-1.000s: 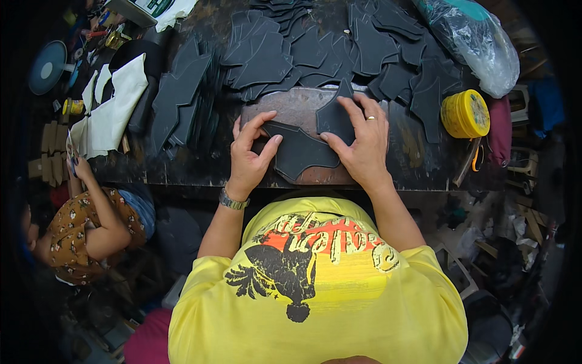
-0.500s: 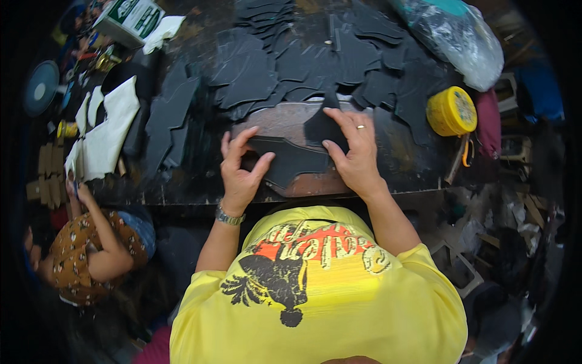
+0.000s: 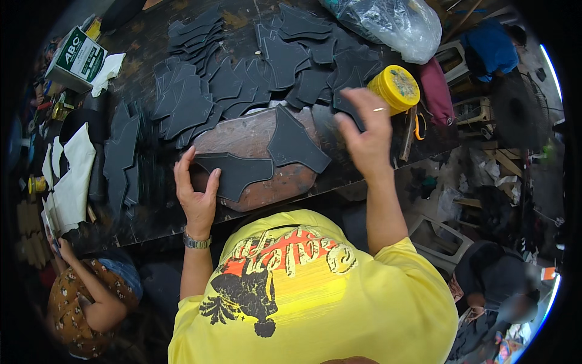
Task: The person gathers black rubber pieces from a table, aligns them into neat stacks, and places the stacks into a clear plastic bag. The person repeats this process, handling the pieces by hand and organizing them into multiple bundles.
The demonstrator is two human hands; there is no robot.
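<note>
Resting at the left end of the first dark piece (image 3: 242,175), my left hand (image 3: 197,195) is curved open; this piece's long axis runs left to right on the brown board (image 3: 237,130). The second dark piece (image 3: 294,143) points its tip away, its axis slanting near-right. My right hand (image 3: 371,138), blurred, is spread near the yellow tub (image 3: 393,91). The board lies on the dark tabletop (image 3: 159,203); a co-worker (image 3: 97,297) is left.

Printed txt on ylw tee (image 3: 327,297) & grn-wht box (image 3: 77,59).

Two flat black pieces (image 3: 296,144), side-by-side
</note>
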